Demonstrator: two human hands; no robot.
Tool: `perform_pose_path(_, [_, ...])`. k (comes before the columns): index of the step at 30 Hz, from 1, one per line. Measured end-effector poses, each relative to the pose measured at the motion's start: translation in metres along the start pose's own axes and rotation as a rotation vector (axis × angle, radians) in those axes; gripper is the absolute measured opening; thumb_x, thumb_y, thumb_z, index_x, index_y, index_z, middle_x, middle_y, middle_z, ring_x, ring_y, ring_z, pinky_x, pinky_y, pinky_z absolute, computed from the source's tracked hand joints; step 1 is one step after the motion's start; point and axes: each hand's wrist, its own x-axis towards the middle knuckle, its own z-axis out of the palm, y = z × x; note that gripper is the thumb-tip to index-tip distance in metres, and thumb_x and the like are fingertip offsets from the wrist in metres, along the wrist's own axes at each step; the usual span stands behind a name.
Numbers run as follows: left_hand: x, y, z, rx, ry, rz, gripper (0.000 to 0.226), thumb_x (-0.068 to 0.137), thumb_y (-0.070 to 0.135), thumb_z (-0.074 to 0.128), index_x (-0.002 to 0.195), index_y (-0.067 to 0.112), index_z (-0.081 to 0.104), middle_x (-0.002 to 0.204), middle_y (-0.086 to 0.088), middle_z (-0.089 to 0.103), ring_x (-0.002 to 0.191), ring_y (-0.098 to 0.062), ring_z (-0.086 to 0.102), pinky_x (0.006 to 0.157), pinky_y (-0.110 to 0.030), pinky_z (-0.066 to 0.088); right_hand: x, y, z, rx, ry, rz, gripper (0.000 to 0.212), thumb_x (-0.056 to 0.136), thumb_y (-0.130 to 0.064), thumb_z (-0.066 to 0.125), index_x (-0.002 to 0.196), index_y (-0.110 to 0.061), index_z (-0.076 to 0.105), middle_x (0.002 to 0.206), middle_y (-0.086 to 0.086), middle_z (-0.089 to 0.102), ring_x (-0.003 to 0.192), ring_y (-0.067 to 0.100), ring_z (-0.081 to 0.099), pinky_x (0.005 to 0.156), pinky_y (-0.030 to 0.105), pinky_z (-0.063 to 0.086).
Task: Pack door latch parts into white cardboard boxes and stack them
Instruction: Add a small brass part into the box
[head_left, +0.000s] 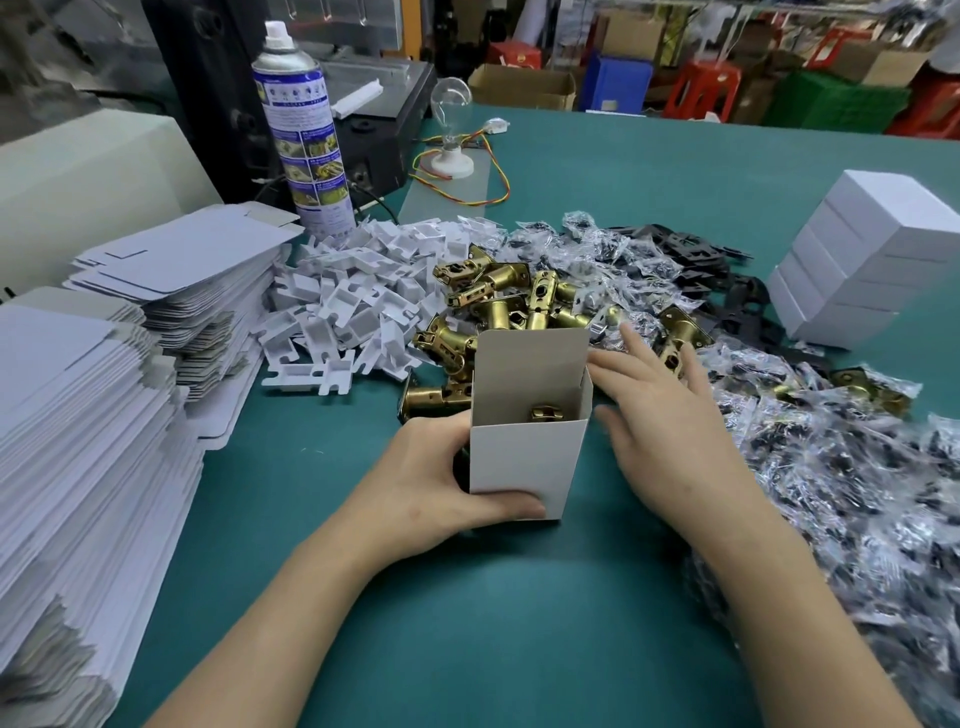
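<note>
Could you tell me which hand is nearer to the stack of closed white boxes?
Right. The right hand lies below-left of the stack, beside the open box; the left hand grips that box, farther left.

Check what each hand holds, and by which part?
Left hand grips the open white box at its lower left side, thumb across the front near the base. Right hand holds nothing, fingers straight beside the box's right wall.

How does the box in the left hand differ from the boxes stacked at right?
The held box stands upright with its top flap open and a brass latch part showing inside; the stacked boxes are closed and lie flat. The left hand grips the held box; nothing touches the stacked boxes. Both are white cardboard.
</note>
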Motion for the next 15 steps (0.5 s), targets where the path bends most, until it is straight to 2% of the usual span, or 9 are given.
perform_pose_path(2, [-0.0002,0.0003,0.0002,-0.012,-0.001,-0.005,0.040,0.067,0.054,0.089,0.102,0.061,0.070,0.104,0.023,0.077,0.098,-0.001,0.072,0.085,-0.029,0.059,-0.0004,-0.0002,-0.0032,0.082,0.063,0.035,0.046,0.105,-0.008,0.051,0.147,-0.025,0.056,0.157,-0.015,0.047,0.159,0.007,0.010,0.127,0.049,-0.003])
perform_pose_path(5, [-0.0003,0.0002,-0.0003,-0.014,-0.002,-0.008,0.040,0.068,0.055,0.089,0.104,0.060,0.071,0.105,0.023,0.077,0.100,-0.003,0.072,0.086,-0.028,0.059,-0.0006,0.0015,-0.0067,0.123,0.117,0.078,0.041,0.104,-0.006,0.052,0.141,-0.023,0.062,0.152,-0.013,0.053,0.157,0.008,0.019,0.126,0.049,0.002])
perform_pose_path(11, [-0.0001,0.0008,-0.0006,-0.019,-0.003,-0.005,0.042,0.069,0.053,0.089,0.107,0.056,0.071,0.106,0.022,0.077,0.101,-0.002,0.072,0.086,-0.028,0.058,-0.0008,0.0024,-0.0010,0.020,-0.059,0.026,0.047,0.108,-0.015,0.046,0.152,-0.027,0.048,0.164,-0.016,0.033,0.160,0.010,-0.003,0.126,0.052,-0.007])
perform_pose_path(13, [-0.0003,0.0009,-0.0011,-0.013,-0.003,0.003,0.041,0.069,0.054,0.088,0.107,0.056,0.071,0.107,0.023,0.076,0.102,-0.001,0.071,0.086,-0.025,0.057,-0.0010,0.0025,0.0009,0.032,-0.030,0.019,0.048,0.107,-0.013,0.046,0.154,-0.025,0.046,0.164,-0.015,0.034,0.160,0.009,-0.002,0.126,0.053,-0.005])
perform_pose_path(15, [-0.0005,0.0014,-0.0011,-0.007,-0.003,0.008,0.041,0.069,0.055,0.088,0.106,0.059,0.070,0.107,0.025,0.076,0.102,0.001,0.071,0.085,-0.022,0.057,-0.0012,0.0024,-0.0014,0.105,0.078,0.025,0.045,0.107,-0.010,0.047,0.150,-0.022,0.050,0.160,-0.012,0.042,0.159,0.008,0.008,0.127,0.051,-0.002])
